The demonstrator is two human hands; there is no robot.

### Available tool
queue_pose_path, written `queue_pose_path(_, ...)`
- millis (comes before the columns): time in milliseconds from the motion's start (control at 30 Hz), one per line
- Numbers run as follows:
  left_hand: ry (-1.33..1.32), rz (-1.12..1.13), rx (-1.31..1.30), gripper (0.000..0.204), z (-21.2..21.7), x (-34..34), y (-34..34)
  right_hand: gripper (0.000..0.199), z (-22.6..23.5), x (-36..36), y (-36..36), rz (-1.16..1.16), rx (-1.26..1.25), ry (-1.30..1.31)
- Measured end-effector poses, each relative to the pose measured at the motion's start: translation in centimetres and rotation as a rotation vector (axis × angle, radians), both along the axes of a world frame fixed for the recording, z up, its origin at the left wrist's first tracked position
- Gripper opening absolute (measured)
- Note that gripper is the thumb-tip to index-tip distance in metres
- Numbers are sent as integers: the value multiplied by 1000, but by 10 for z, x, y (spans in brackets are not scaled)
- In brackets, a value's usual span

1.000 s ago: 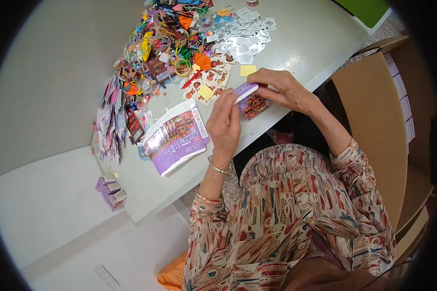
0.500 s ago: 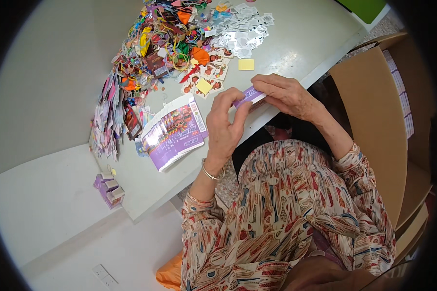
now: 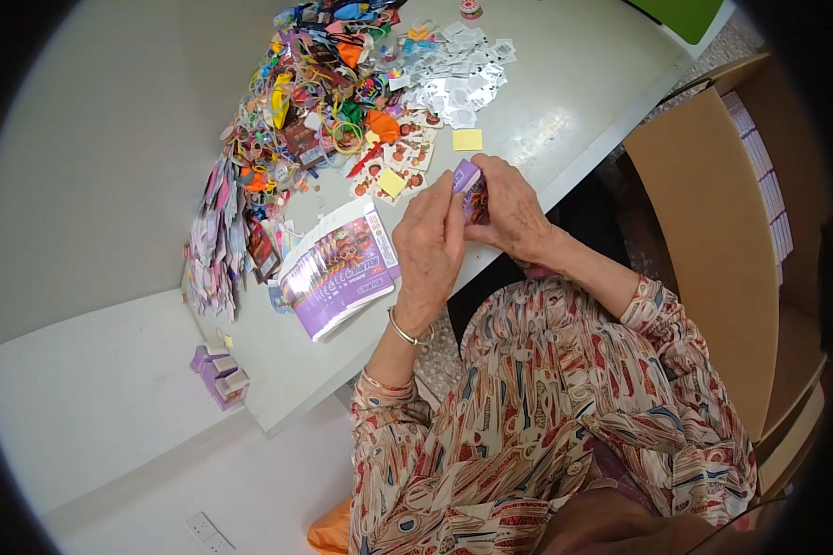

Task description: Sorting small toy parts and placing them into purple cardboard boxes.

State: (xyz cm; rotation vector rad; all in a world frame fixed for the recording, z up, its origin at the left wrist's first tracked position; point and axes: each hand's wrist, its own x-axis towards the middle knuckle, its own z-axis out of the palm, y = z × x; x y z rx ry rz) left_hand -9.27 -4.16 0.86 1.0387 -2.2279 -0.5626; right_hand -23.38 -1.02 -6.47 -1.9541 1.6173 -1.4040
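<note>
Between my two hands, just above the table's near edge, is a small purple printed box. My left hand wraps its left side, with a bangle at the wrist. My right hand is closed round its other side, fingers near the top end. Much of the box is covered by my fingers. Left of my left hand lies a fanned stack of flat purple cartons on the table. Beyond my hands are two yellow paper slips, one of them on printed picture cards.
A large heap of colourful trinkets covers the table's far left, beside a pile of silvery-white packets. Folded shiny packets stand along the wall. Small purple boxes sit at the lower left. An open cardboard box with stacked boxes inside stands on my right.
The purple box has turned from lying nearly level to upright, its printed face now showing. My right hand has swung lower around its side, and the view has shifted slightly.
</note>
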Motion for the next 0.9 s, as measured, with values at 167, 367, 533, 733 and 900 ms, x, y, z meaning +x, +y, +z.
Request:
queue_pose_path(167,28,-12,54,35,1,1,-7,90,15,-3,1,45,-31,137)
queue_pose_path(367,31,86,-34,37,-19,-11,2,88,19,0,4,-1,-16,243)
queue_pose_path(533,-36,161,-167,36,-22,-16,4,89,12,-2,1,15,-55,275)
queue_pose_path(733,64,160,513,31,-11,3,-15,88,21,-9,5,159,156,254)
queue_pose_path(900,447,42,823,35,-23,29,-15,90,26,-14,5,168,259,102)
